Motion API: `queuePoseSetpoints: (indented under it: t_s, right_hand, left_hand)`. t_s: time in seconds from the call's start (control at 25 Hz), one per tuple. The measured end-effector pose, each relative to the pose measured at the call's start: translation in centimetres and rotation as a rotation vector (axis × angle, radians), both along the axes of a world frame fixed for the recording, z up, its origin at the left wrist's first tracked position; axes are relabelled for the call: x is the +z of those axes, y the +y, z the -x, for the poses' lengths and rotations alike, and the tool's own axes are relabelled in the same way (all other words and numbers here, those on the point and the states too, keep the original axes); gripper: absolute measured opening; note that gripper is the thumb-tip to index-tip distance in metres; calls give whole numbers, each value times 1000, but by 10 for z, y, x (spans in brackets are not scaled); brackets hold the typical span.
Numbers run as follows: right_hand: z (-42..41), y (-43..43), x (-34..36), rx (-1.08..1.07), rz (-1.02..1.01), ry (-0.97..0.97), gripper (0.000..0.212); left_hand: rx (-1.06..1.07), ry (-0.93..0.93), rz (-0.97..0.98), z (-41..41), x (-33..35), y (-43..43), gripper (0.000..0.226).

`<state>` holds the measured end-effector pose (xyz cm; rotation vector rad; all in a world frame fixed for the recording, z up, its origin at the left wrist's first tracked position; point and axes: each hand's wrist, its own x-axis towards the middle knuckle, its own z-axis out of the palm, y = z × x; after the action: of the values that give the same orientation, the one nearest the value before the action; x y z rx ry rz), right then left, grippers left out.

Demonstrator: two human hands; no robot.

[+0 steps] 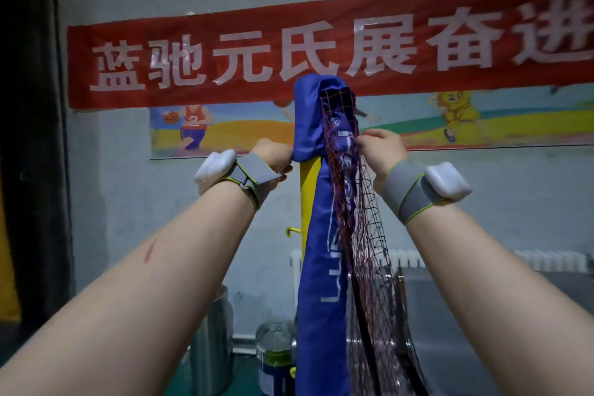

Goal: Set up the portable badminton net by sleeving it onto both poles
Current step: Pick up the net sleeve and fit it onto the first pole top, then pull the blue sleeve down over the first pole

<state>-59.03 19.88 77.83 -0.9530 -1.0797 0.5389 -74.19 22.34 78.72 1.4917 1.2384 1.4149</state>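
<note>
both hands up: left hand grips the blue sleeve over the yellow pole, right hand pinches the net mesh.

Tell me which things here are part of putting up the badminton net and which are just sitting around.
Part of the job:
- blue sleeve, bunched over the pole's top
- yellow pole
- red mesh, hanging beside it
- left hand and right hand, both gripping the net

Just around:
- red banner
- sports mural
- radiator
- metal bin
- plastic jar
</note>
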Motion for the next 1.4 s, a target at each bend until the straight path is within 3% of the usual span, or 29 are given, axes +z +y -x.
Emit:
queuePoseSetpoints:
  t_s: [0.16,0.36,0.6,0.72,0.84,0.96,1.04,1.16,1.4]
  right_hand:
    - [11,-18,-3,-355,-100,-121,20]
    - [35,-22,-4,-302,10,-411,11]
    - [29,-13,-4,-383,220,-669,22]
    - [19,-5,-1,-443,246,-624,11]
    - [22,-2,-1,-385,147,-482,4]
    - [33,-4,-3,-307,12,-484,13]
    - [38,-2,-2,-261,-29,-505,5]
    - [40,1,1,-266,-24,-523,21]
    - [37,1,5,-335,4,-596,15]
  left_hand:
    - [-71,25,-24,7,-2,5,29]
    - [-130,4,-68,10,-3,10,25]
    - [-163,-33,-88,4,0,6,23]
    - [-186,-10,5,6,3,-1,18]
    - [-99,76,41,12,-2,-5,13]
    - [-50,117,32,14,-7,-5,13]
    - [-37,63,-86,10,-6,-5,9]
    - [-29,-24,-329,2,-6,0,27]
    - [181,14,-390,-5,-8,18,10]
